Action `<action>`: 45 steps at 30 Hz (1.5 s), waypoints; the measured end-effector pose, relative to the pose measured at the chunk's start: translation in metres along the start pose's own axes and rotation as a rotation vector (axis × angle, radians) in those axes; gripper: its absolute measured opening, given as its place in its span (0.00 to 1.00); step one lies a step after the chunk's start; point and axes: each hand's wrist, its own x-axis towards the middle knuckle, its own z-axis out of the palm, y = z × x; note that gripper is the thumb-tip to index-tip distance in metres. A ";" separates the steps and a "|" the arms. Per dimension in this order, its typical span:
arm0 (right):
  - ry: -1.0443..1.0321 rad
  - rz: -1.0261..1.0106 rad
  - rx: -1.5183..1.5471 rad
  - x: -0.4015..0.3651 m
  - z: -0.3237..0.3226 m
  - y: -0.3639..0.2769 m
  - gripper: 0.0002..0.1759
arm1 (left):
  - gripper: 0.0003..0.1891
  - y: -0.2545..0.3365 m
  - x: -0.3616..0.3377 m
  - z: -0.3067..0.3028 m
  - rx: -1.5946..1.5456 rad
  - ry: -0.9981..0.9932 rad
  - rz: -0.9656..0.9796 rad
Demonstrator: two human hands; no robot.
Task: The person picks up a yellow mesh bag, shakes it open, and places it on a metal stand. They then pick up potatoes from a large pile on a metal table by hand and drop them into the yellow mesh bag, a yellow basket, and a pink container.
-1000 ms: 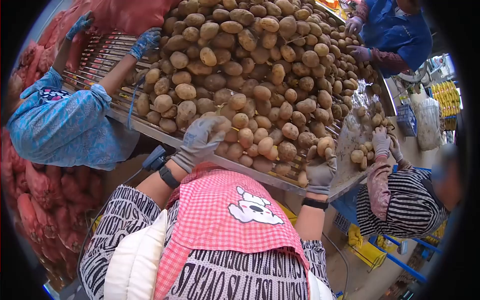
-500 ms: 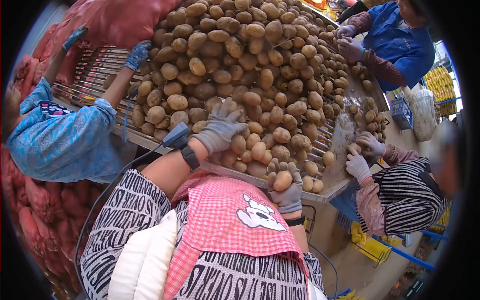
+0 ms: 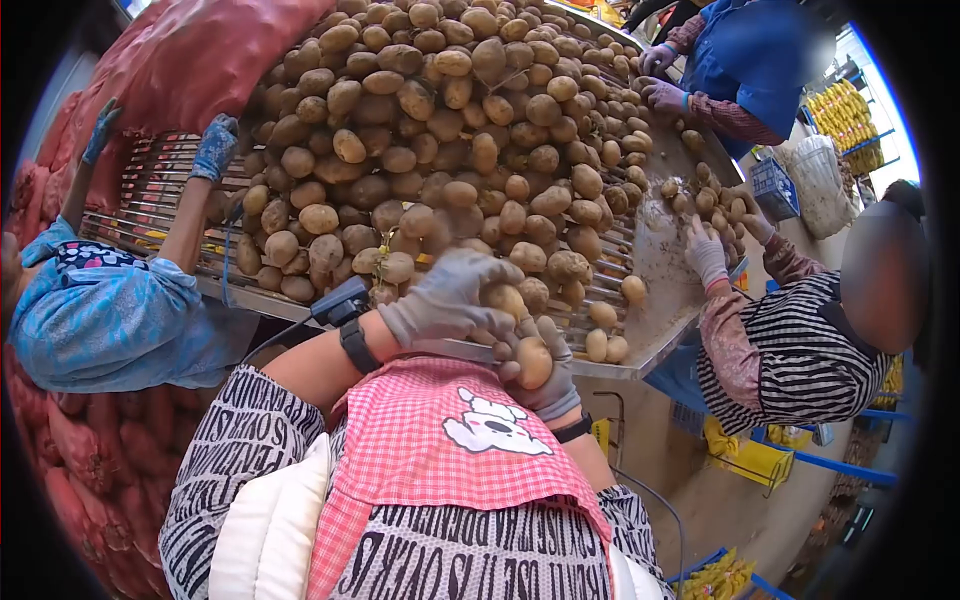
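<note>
A big heap of brown potatoes [image 3: 440,150] lies on a metal slatted sorting table [image 3: 160,190]. My left hand [image 3: 445,300], in a grey glove, is curled over a few potatoes [image 3: 505,298] at the table's near edge. My right hand [image 3: 545,375], also grey-gloved, is cupped just below that edge and holds a potato [image 3: 533,361]. Both hands sit close together, over my pink checked apron [image 3: 450,440].
A person in a light blue top [image 3: 100,310] at the left grips a red mesh sack [image 3: 190,60] with blue gloves. A person in a striped top [image 3: 800,350] sorts potatoes at the right end. A third person in blue [image 3: 740,60] works at the far side.
My left hand has swept from the pile down to the near edge, dragging potatoes. My right hand took a potato and drew in under the edge. The view shifted left.
</note>
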 end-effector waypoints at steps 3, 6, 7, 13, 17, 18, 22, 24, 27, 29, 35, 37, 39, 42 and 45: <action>0.118 0.008 -0.008 -0.014 -0.024 -0.004 0.27 | 0.30 -0.005 0.001 0.037 -0.010 -0.098 0.189; 0.126 -0.103 -0.043 -0.033 -0.023 0.001 0.28 | 0.25 0.002 0.010 0.023 -0.676 -0.225 -0.280; 0.058 -0.152 -0.053 -0.044 -0.019 -0.006 0.30 | 0.20 0.002 0.017 0.032 -0.814 -0.092 -0.351; -0.090 0.242 0.028 -0.008 -0.017 -0.024 0.33 | 0.11 0.033 -0.166 -0.010 -0.650 0.823 -0.646; 0.139 -0.102 0.245 -0.068 -0.056 -0.045 0.27 | 0.13 0.009 -0.137 -0.014 -0.571 0.608 -0.643; 0.137 -0.186 0.284 -0.089 -0.066 -0.042 0.27 | 0.13 0.007 -0.121 -0.016 -0.499 0.591 -0.572; 0.453 -0.583 0.441 -0.159 -0.136 -0.006 0.25 | 0.13 0.003 -0.056 -0.023 -0.462 0.313 -0.486; 0.767 -0.792 0.400 -0.189 -0.168 0.029 0.21 | 0.13 -0.006 -0.033 -0.017 -0.578 0.250 -0.482; 0.859 -0.747 0.688 -0.233 -0.197 0.079 0.08 | 0.13 -0.002 0.001 -0.007 -0.555 0.034 -0.461; 0.893 -1.044 0.711 -0.293 -0.235 0.112 0.12 | 0.12 -0.002 0.012 0.004 -0.507 -0.090 -0.442; 1.217 -1.903 0.779 -0.372 -0.157 0.098 0.21 | 0.12 0.013 0.014 0.030 -0.497 -0.274 -0.463; 1.294 -1.888 0.778 -0.382 -0.195 0.097 0.18 | 0.13 0.013 0.012 0.029 -0.463 -0.285 -0.474; 1.032 -1.566 0.506 -0.375 -0.246 0.098 0.18 | 0.13 0.005 0.008 0.026 -0.469 -0.255 -0.486; 1.229 -1.208 0.137 -0.303 -0.277 0.069 0.19 | 0.12 0.007 -0.002 0.021 -0.466 -0.182 -0.518; 1.128 -1.126 0.213 -0.219 -0.235 0.021 0.19 | 0.12 0.020 -0.011 0.013 -0.339 -0.079 -0.442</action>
